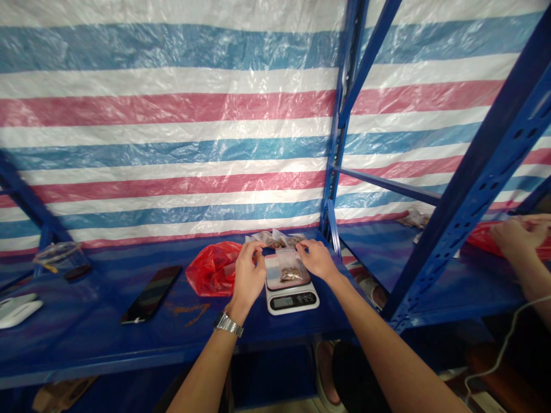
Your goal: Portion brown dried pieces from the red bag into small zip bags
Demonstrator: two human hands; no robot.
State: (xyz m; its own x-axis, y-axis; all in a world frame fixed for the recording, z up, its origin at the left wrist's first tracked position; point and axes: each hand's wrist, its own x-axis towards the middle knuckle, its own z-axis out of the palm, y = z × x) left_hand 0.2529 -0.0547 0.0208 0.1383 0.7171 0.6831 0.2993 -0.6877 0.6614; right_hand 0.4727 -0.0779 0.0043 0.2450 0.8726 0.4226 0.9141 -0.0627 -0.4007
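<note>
Plastic zip bag [287,269] of brown pieces, their kind too blurred to tell, lies on a digital scale [291,301] whose display is unreadable. Left hand [248,281] and right hand [317,259] each pinch its upper edge between fingers and thumb, partly hiding more small bags [275,240] behind. A red plastic bag [213,268] sits just left; another person's hand [516,238] rests on a second red bag [484,238] at right.
</note>
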